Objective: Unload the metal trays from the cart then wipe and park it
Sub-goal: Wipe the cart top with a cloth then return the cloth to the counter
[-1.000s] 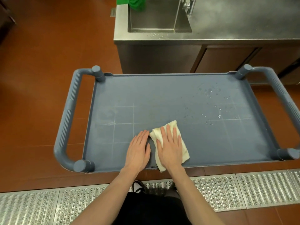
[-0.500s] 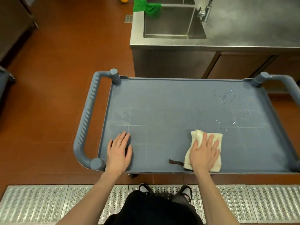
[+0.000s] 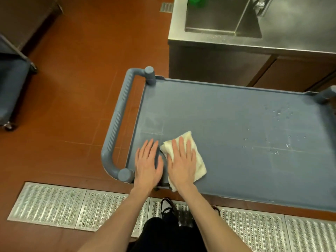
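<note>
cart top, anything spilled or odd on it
Yes: water droplets are scattered over the far right part of the cart top, more at, not yet wiped. The right hand presses the cloth flat near the left end, away from them. Faint pale lines cross the surface; nothing looks damaged.

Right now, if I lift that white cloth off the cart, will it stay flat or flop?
The white cloth will likely droop: it lies in soft folds under the right hand. It is probably light. Droplets on the cart suggest it may be damp and cling slightly.

Right hand (image 3: pixel 182 161) presses cloth (image 3: pixel 197 160) (cart (image 3: pixel 236 115)).
</note>
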### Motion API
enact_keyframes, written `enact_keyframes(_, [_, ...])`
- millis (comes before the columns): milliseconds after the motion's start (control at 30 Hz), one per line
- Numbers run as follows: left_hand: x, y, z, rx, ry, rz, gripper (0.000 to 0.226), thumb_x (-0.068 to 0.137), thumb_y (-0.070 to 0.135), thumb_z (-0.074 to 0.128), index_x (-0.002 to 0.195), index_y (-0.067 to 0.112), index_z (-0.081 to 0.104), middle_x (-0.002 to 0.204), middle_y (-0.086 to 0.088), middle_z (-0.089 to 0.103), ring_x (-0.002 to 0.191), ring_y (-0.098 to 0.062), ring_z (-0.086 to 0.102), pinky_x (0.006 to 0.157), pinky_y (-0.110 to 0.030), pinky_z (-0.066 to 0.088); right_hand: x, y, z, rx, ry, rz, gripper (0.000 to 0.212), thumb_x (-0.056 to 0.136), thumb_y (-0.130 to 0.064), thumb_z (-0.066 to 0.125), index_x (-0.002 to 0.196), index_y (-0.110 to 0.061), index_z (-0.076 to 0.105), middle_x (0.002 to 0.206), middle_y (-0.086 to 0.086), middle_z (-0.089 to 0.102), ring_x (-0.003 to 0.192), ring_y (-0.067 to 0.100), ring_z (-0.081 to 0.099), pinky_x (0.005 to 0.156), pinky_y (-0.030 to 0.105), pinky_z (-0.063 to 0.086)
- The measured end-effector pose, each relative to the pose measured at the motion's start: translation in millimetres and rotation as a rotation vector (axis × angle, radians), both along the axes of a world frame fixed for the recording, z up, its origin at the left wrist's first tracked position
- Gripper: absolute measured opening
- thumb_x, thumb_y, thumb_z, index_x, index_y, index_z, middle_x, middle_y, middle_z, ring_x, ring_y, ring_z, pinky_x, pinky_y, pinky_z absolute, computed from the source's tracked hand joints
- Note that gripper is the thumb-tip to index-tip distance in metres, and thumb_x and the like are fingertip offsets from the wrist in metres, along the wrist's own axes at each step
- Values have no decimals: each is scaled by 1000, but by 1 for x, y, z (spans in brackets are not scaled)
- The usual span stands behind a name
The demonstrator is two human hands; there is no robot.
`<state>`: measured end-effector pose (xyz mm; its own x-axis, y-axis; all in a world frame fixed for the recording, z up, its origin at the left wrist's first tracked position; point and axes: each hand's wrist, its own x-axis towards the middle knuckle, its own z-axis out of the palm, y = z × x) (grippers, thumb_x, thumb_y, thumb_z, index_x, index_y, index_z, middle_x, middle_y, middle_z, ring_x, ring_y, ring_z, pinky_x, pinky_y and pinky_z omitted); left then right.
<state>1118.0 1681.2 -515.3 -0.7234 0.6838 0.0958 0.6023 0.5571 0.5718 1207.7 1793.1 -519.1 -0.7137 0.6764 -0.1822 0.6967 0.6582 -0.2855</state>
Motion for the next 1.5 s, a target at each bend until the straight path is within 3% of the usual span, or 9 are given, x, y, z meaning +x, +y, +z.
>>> enact_keyframes(100, [0,0,4,88,-19,37,56,105,33,39,153,8,54,161,-9,49,155,-26,37,126,-59,26,-27,-13,1,9,-39,231,73,99,-49,-3,170,-29,1,178,-3,-8,163,24,-15,133,44,-3])
enact_keyframes(233, [0,0,6,175,-19,63,55,103,30,42,149,5,57,157,-11,53,153,-28,42,125,-63,25,-29,-7,2,10,-10,479,67,106,-47,20,170,-31,11,178,-7,0,164,19,-9,133,45,3])
enact_keyframes(367, [2,-1,5,169,-25,67,55,103,32,43,148,5,59,158,-10,54,154,-27,40,125,-64,22,-17,-6,2,-79,65,577,72,99,-50,22,168,-31,22,177,-9,7,163,12,-10,133,41,-1])
enact_keyframes(567, [-2,-2,0,132,5,58,56,104,38,45,150,8,58,158,-9,54,153,-27,41,128,-60,19,9,5,-5,-82,64,390,60,111,-41,35,168,-38,16,174,-15,-5,163,11,-6,132,39,0])
enact_keyframes(700, [-1,-2,0,114,23,61,57,103,40,48,148,8,59,157,-10,54,153,-29,42,129,-58,18,40,26,-4,-61,109,161,56,112,-44,43,166,-34,29,175,-8,14,164,20,8,130,39,6])
enact_keyframes(867, [1,1,3,92,22,61,58,101,41,47,147,8,61,155,-11,56,152,-30,43,128,-55,17,72,53,1,-11,56,-46,69,105,-55,13,165,-27,34,174,1,27,164,26,14,131,43,13])
enact_keyframes(1033, [2,0,5,104,28,53,59,101,40,47,147,6,60,155,-11,56,152,-31,43,129,-53,17,99,72,7,62,78,-313,71,103,-51,14,163,-21,38,173,8,30,162,33,19,128,51,22])
enact_keyframes(1200, [-1,-2,5,126,19,68,60,100,40,46,148,6,59,157,-11,54,153,-30,42,129,-53,17,88,65,6,67,53,-335,66,104,-44,24,165,-20,36,174,9,27,162,36,18,130,52,16])
enact_keyframes(1500, [0,0,-3,125,27,59,61,100,42,48,150,8,57,157,-9,54,152,-28,43,129,-52,16,58,42,1,54,84,-217,68,104,-49,21,164,-21,37,173,7,28,162,35,20,130,50,18])
